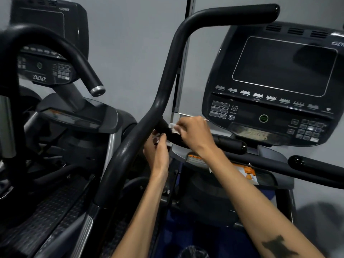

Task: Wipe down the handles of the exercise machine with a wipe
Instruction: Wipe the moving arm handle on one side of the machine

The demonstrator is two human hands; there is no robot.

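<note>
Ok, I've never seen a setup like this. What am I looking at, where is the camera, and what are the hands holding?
There is only one picture, taken by a wide-angle camera worn on the person's head, looking forward and down, so the two bare arms come in from the bottom edge. No robot is involved. In front is a gym exercise machine: a dark console with a blank screen and buttons on the right, and a long curved black handle rising through the middle. The right hand presses a small white wipe against a shorter black bar branching off that handle. The left hand is curled at the bar from below and seems to pinch something pale, perhaps the wipe's other end. A second similar machine stands to the left.
</note>
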